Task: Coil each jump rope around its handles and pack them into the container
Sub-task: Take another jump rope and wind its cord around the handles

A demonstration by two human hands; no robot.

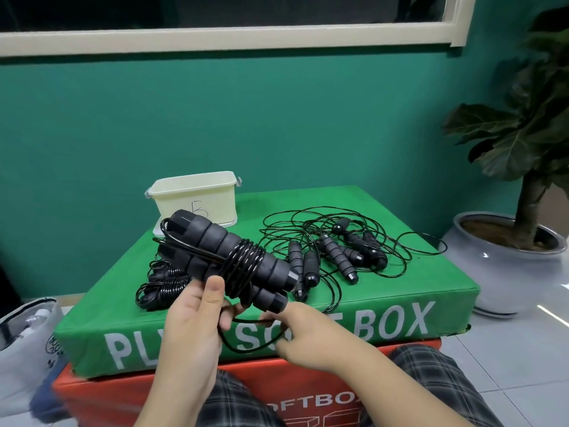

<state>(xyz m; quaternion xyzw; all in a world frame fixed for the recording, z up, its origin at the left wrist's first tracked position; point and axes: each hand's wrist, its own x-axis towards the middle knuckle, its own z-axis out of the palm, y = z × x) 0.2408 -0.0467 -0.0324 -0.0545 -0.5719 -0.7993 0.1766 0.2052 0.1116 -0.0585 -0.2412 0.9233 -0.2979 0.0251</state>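
The left hand [197,315] holds a pair of handles [234,257] up over the near edge of the green box [400,291], thumb pressed on the wound cord so the turns can't slip. The two handles lie side by side, tilted up toward the far left, which gives the cord one fat core to wrap on. Turns are stacked tight around the middle, and a loop pokes out at the far end.

The right hand [304,337] pinches the loose tail [246,343] just below, fingers closed on the cord. That tail hangs in a slack curve in front of the box face, so I'd say there's a last bit to wind on or tuck under before this one is done.

Behind the left hand, near the left edge, a coiled rope [166,285] lies on the box, not yet packed. Toward the right edge, a tangle of ropes [338,241] sprawls with handles scattered through it; those need sorting out one by one.

The container [197,195] waits at the far left corner, open and standing on its lid. I can't see inside it from here.
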